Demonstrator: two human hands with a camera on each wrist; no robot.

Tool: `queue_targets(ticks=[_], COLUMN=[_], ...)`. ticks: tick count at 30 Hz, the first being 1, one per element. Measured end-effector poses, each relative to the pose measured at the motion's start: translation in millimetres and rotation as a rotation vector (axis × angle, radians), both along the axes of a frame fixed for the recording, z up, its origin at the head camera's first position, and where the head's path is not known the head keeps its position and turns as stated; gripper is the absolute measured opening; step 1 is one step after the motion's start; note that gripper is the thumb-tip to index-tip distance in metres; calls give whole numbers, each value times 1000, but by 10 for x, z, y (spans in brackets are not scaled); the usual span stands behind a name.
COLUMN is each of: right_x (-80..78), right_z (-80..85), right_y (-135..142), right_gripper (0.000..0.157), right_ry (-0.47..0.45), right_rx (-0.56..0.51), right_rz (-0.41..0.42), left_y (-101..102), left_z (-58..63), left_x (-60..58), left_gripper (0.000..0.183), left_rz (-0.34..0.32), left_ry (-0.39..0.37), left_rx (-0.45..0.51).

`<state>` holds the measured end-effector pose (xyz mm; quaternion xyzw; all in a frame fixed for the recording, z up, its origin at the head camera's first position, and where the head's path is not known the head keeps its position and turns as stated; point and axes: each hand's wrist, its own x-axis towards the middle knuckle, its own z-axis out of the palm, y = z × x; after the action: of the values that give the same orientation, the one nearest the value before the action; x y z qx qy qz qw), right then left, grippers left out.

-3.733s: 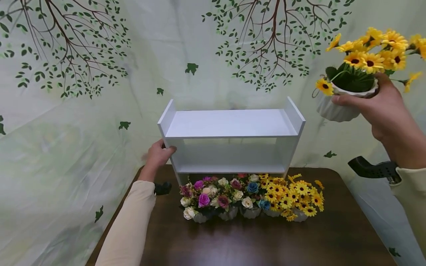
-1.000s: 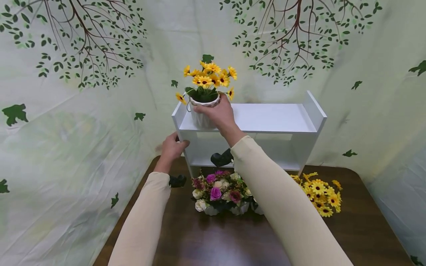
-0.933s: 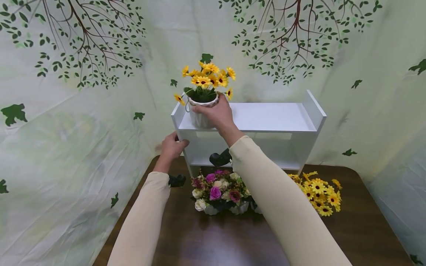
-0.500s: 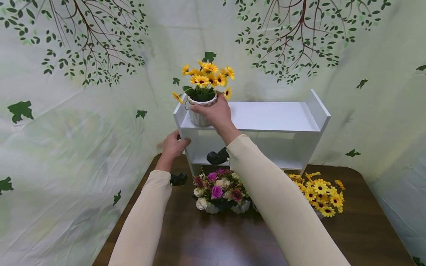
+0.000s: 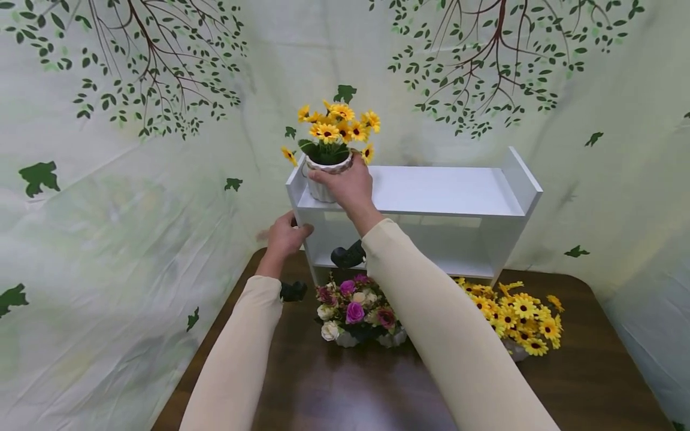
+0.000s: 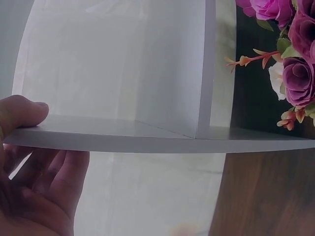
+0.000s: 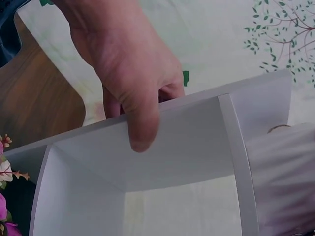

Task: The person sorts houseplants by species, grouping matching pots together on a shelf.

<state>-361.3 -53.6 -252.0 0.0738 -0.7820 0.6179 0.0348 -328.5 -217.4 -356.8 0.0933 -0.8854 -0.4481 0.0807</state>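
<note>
My right hand (image 5: 351, 187) grips a white ribbed flower pot (image 5: 320, 188) at its right side and rim. Yellow daisy-like flowers (image 5: 336, 129) with dark centres rise from it. The pot stands upright at the left end of the top board of a white two-tier shelf (image 5: 442, 190). My left hand (image 5: 286, 236) pinches the shelf's left side panel; in the left wrist view the thumb (image 6: 24, 113) lies on the inner face, the fingers on the outer. In the right wrist view the left hand (image 7: 133, 73) shows again, and the pot (image 7: 285, 182) fills the right edge.
In front of the shelf, on a dark wooden table (image 5: 345, 395), stand pots of purple and white roses (image 5: 358, 311) and yellow flowers (image 5: 523, 317). My right forearm hides the middle of that row. Behind hangs a leaf-printed cloth (image 5: 162, 209).
My right hand has carried the yellow-flower pot from the far right to the shelf's top left. In the last second hand and pot barely move; the left hand keeps its grip.
</note>
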Motion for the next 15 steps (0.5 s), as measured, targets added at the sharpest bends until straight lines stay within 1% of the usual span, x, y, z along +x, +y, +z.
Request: queue_targets(ticks=[7, 12, 15], right_x=[-4, -7, 41], right_z=[-44, -52, -39], right_y=[18, 39, 68], right_gripper=[95, 99, 102], right_ry=[0, 12, 34], right_rx=[-23, 27, 78], right_rz=[3, 32, 59], left_y=[58, 34, -13], left_z=[-37, -63, -58], left_x=[-25, -39, -37], left_gripper=[50, 49, 48], left_rz=[-14, -16, 0], left_ry=[8, 23, 39], left_rx=[12, -2, -4])
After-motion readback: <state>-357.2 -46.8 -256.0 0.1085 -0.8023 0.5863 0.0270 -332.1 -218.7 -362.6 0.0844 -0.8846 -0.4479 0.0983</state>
